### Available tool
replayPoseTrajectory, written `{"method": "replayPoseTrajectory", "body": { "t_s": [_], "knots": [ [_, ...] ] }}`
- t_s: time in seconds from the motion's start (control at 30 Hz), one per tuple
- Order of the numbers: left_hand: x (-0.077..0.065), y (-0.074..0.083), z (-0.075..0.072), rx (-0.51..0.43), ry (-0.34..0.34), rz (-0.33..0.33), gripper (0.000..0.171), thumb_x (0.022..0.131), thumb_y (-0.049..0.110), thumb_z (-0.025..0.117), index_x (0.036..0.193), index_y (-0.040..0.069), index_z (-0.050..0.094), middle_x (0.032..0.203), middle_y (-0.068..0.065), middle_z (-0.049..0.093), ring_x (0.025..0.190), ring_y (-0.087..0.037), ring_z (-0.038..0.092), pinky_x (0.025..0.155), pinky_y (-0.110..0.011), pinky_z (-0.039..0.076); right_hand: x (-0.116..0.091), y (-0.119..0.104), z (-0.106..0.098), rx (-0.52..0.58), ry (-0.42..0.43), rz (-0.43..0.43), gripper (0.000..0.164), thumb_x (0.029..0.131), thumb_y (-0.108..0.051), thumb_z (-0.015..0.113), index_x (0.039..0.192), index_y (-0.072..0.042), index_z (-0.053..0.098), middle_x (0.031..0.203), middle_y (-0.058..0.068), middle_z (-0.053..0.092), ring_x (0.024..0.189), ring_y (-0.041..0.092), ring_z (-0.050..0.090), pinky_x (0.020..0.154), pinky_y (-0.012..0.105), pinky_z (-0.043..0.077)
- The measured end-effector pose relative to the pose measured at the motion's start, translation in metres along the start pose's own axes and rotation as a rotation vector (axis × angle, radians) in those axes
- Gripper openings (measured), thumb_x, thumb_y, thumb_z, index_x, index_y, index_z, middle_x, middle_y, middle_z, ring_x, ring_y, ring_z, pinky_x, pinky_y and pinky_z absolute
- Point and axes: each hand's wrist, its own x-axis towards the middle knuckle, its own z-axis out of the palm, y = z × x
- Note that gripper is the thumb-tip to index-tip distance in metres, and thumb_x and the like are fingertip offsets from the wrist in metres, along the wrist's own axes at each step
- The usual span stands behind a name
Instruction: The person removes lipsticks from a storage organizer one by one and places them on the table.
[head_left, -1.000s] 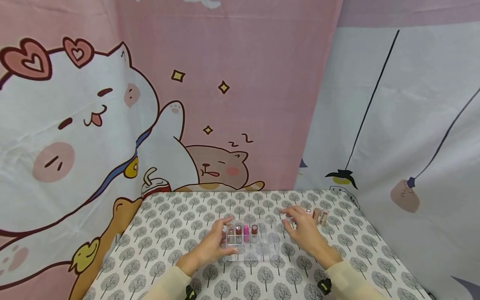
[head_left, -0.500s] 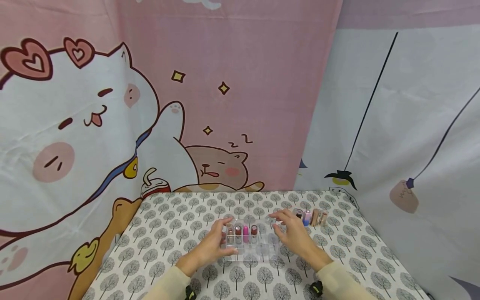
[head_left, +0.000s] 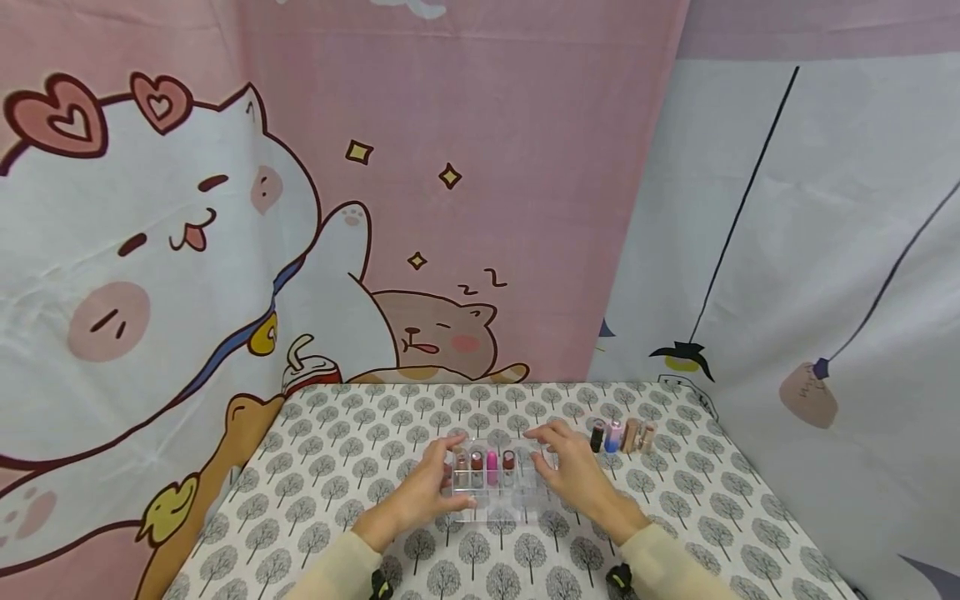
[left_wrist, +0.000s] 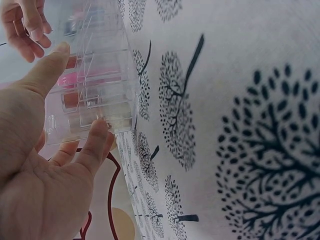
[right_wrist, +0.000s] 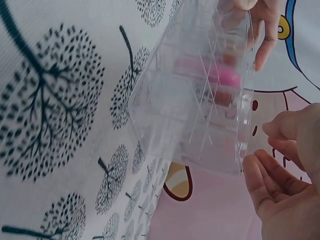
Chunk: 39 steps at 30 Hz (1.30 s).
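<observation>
The work looks part done: four lipsticks [head_left: 492, 468] sit in the clear box [head_left: 498, 505] beside my left hand [head_left: 426, 488], while other tubes [head_left: 614, 437] stand outside it, beyond my right hand [head_left: 573, 475]. My left thumb and fingers grip the box's near end; my right fingers, loosely bent at its far end, hold nothing visible.

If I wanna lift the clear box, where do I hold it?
Probably its two short ends, one hand from each side. The clear box is wider than it is deep, the left hand holds its left end, and the right hand is near the other. Lift it level, since tubes sit in it.
</observation>
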Motion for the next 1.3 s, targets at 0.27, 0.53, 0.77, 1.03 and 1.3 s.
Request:
{"method": "replayPoseTrajectory", "body": {
  "t_s": [0.27,0.53,0.77,1.03,1.3],
  "knots": [
    [0.002,0.001,0.000,-0.006,0.000,-0.005,0.114,0.095,0.032,0.099,0.183,0.019,0.028,0.178,-0.026,0.038,0.138,-0.037,0.068,0.117,-0.049,0.068,0.004,-0.007,0.010,0.050,-0.097,0.089,0.037,0.098,0.004,0.087,0.133,-0.006,0.082,0.126,0.014,0.079,0.103,0.035,0.081,0.087,0.042,0.076],
    [0.000,-0.001,-0.003,0.001,0.001,-0.007,0.114,0.093,0.033,0.100,0.182,0.023,0.029,0.174,-0.026,0.042,0.132,-0.035,0.070,0.112,-0.048,0.070,0.005,-0.012,0.023,0.048,-0.076,0.046,0.035,0.097,0.003,0.090,0.130,-0.001,0.082,0.115,0.016,0.073,0.096,0.032,0.080,0.082,0.040,0.076],
    [0.000,-0.002,-0.002,-0.016,-0.001,-0.006,0.113,0.094,0.034,0.099,0.182,0.026,0.029,0.176,-0.026,0.040,0.139,-0.040,0.069,0.116,-0.048,0.069,0.008,-0.015,0.028,-0.011,-0.114,0.086,0.034,0.096,-0.004,0.094,0.128,-0.005,0.083,0.115,0.013,0.077,0.095,0.030,0.082,0.079,0.030,0.074],
    [-0.001,0.000,-0.002,-0.019,-0.009,-0.015,0.112,0.094,0.034,0.099,0.181,0.029,0.029,0.176,-0.026,0.039,0.137,-0.041,0.070,0.115,-0.051,0.069,0.005,-0.018,0.032,-0.035,-0.117,0.108,0.033,0.094,-0.005,0.096,0.124,-0.002,0.083,0.114,0.011,0.080,0.092,0.026,0.083,0.075,0.022,0.071],
    [0.000,0.001,-0.001,-0.012,-0.007,0.003,0.114,0.093,0.034,0.099,0.182,0.029,0.028,0.176,-0.028,0.039,0.137,-0.041,0.071,0.116,-0.049,0.069,0.005,-0.017,0.040,-0.105,-0.037,0.074,0.031,0.090,-0.005,0.099,0.117,-0.004,0.086,0.107,0.007,0.079,0.084,0.018,0.079,0.071,0.021,0.069]
  ]
}}
